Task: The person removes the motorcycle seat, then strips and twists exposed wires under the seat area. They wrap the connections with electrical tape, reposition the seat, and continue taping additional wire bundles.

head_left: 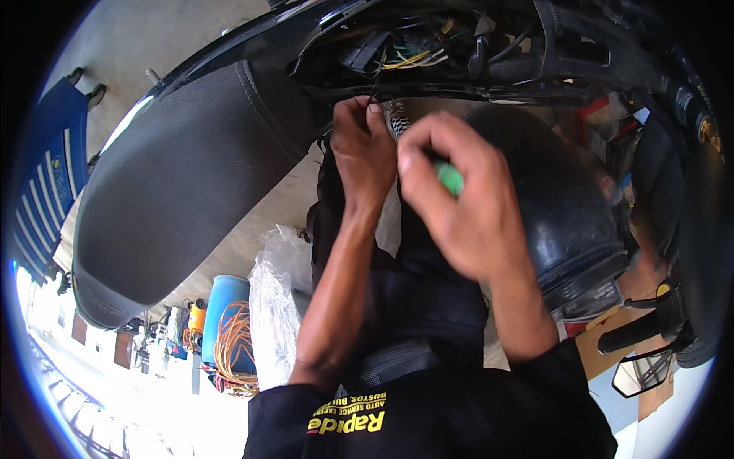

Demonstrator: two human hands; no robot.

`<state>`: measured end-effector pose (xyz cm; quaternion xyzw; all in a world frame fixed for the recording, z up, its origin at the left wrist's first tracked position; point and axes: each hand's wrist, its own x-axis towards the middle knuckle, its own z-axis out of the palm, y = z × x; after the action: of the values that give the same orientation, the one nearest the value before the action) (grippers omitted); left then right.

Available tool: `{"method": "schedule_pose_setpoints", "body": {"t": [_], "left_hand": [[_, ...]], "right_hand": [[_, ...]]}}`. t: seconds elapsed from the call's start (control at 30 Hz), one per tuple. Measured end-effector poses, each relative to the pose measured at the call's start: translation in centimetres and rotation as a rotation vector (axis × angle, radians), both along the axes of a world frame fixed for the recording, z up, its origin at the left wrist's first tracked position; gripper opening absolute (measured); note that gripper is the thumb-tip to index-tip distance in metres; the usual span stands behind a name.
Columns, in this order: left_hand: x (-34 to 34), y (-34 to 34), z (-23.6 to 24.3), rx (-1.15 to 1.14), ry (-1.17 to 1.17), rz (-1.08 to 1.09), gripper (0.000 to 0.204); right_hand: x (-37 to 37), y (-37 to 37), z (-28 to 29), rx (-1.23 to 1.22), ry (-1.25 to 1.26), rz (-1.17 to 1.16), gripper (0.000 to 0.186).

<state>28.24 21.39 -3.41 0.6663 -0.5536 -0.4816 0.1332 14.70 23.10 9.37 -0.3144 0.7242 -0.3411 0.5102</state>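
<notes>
My left hand [358, 149] is closed at the lower edge of the black scooter body [313, 53], its thumb and index finger pinched on a thin dark wire [375, 86]. Just above, loose yellow, white and green wires [413, 60] lie beside a black boxy component [359, 53] in the opened body. My right hand [466, 199], blurred, is curled round a green object [449, 177], perhaps a handle, to the right of and below my left hand; its far end is hidden. A checkered shoe [398, 122] shows between the hands.
The black seat [176, 168] fills the left. A dark rounded tank-like object [550, 206] sits right, with a handlebar grip and mirror [638, 371] below. Clear plastic sheet [271, 298], a blue barrel [222, 321], orange cord [237, 352] and a blue slatted board [53, 172] are farther left.
</notes>
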Motion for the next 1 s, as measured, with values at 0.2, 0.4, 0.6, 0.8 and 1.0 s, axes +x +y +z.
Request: {"method": "schedule_pose_setpoints", "body": {"t": [0.2,0.4,0.6,0.8,1.0], "left_hand": [[-0.1,-1.9,2.2,0.507,0.704,0.217,0.026],[4.4,-4.1,-1.0,0.800,1.222,0.152,0.041],[1.9,-5.9,-0.1,0.611,0.842,0.006,0.025],[-1.3,-3.1,5.2,0.316,0.569,0.018,0.024],[2.3,-2.9,8.2,0.139,0.366,-0.221,0.050]], "right_hand": [[0.1,1.8,2.4,0.023,0.102,-0.078,0.015],[1.2,9.9,5.7,0.062,0.410,-0.226,0.023],[3.0,21.2,11.3,0.095,1.073,-0.234,0.021],[0.1,37.5,11.1,0.440,1.597,-0.410,0.024],[-1.4,44.6,7.3,0.561,1.609,-0.480,0.027]]}}
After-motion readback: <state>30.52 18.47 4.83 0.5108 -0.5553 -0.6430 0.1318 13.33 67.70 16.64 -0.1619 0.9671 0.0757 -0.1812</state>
